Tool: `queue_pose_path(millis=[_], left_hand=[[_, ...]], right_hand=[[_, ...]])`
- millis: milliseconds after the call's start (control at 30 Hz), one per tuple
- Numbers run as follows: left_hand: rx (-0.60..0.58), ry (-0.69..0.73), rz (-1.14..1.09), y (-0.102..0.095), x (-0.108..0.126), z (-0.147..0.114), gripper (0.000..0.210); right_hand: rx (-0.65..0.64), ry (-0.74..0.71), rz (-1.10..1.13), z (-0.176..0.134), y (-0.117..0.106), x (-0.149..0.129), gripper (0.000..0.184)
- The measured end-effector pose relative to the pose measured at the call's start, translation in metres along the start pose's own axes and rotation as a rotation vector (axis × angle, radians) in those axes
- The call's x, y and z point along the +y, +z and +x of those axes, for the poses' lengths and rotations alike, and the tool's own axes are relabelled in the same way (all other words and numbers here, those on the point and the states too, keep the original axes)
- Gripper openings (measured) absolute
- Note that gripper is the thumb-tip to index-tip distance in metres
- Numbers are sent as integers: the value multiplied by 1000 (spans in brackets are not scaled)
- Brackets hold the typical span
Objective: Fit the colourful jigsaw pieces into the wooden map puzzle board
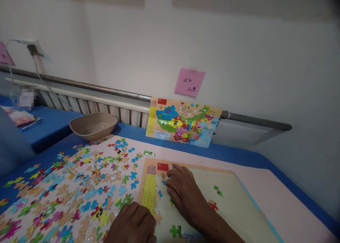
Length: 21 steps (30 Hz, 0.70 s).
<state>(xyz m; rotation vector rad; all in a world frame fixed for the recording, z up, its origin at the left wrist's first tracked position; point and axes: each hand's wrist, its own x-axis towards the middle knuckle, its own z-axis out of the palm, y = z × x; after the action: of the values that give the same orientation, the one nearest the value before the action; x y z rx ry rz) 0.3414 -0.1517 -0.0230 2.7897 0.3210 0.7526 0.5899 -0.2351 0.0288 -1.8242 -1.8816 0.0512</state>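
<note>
Wooden jigsaw tray (pixel 239 197), pale, mostly unfilled: right hand (pixel 183 193) lies flat on its upper-left corner, fingers together, covering any piece beneath. Left hand (pixel 131 223), curled, at lower edge; grasp indiscernible, partly cropped.

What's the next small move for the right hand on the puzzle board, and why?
Probably lift the right hand off the puzzle board and reach left for a loose piece from the scattered pieces. The board is mostly bare, with only a few pieces set. The fingers lie flat near the flag corner and seem to hold nothing. The left hand rests at the board's edge.
</note>
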Motion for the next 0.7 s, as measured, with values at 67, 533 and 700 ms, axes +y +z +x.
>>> queue_pose_path(millis=[67,533,700], left_hand=[[-4,1,1,1,-1,0,27],[-17,-4,-13,0,-2,0,28],[-16,0,-7,3,-4,0,30]], right_hand=[[-15,6,0,0,1,-2,19],[4,-16,16,-2,4,2,23],[-7,-14,30,-1,0,0,20]])
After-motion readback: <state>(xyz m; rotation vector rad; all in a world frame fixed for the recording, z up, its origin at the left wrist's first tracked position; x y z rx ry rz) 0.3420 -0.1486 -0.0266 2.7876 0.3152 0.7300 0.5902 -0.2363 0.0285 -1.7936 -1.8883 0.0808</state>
